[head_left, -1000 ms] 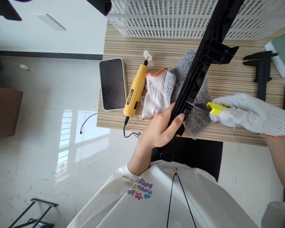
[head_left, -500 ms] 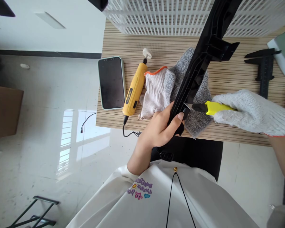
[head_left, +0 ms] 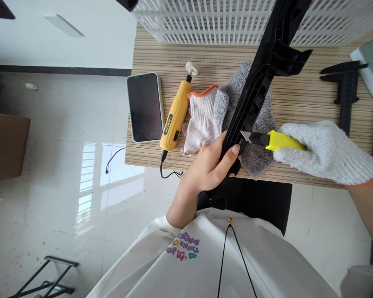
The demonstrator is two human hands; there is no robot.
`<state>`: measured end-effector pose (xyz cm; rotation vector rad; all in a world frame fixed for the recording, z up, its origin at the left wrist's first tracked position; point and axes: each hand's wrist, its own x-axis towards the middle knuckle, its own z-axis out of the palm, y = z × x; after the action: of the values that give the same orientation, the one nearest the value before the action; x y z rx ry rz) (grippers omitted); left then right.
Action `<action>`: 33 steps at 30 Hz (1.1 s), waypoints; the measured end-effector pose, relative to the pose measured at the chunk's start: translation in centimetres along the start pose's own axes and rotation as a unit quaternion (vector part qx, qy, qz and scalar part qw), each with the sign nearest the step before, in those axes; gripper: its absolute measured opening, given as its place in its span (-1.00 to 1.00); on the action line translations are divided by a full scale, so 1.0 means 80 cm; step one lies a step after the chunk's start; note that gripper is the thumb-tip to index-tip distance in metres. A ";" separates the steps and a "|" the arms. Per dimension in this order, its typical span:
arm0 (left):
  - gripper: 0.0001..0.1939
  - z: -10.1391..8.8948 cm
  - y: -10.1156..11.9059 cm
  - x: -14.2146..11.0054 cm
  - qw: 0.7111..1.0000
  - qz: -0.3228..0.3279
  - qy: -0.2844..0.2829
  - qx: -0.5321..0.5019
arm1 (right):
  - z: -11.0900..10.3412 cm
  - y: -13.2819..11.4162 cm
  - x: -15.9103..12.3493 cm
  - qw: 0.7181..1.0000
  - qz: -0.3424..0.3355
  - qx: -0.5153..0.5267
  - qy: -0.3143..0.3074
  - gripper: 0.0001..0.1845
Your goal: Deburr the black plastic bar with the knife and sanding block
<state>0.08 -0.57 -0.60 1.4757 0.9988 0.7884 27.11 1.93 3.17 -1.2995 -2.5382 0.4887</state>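
Observation:
My bare left hand (head_left: 209, 167) is wrapped round the lower end of a long black plastic part (head_left: 255, 87), which slants up to the right across the table. In a white knitted glove, my right hand (head_left: 320, 151) grips the yellow handle of a utility knife (head_left: 282, 140). The knife's pointed blade lies at the edge of the black part, close to my left thumb; whether it touches I cannot tell. Under the part lie a grey knitted cloth or glove (head_left: 262, 120) and a white glove with an orange hem (head_left: 202, 118).
A yellow rotary tool (head_left: 176, 114) with a white tip and cord lies beside a phone (head_left: 145, 107) on the left. Behind stands a white slatted basket (head_left: 211, 25). To the right are a black caliper (head_left: 345, 91) and a green-and-white block (head_left: 371, 62). The wooden table's (head_left: 311, 178) front edge runs near my lap.
My right hand has shifted slightly and the wrist has turned, showing more of the knife's blade face. My left hand keeps its hold on the black part, which has moved only a little.

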 end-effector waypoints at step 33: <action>-0.67 -0.003 -0.001 -0.001 1.000 0.001 -0.012 0.015 | 0.002 0.000 -0.001 1.000 -0.003 -0.006 0.004 -0.39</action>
<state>-0.21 -0.54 -0.62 1.5093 0.9946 0.7585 27.12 1.85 3.02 -1.2951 -2.5404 0.4674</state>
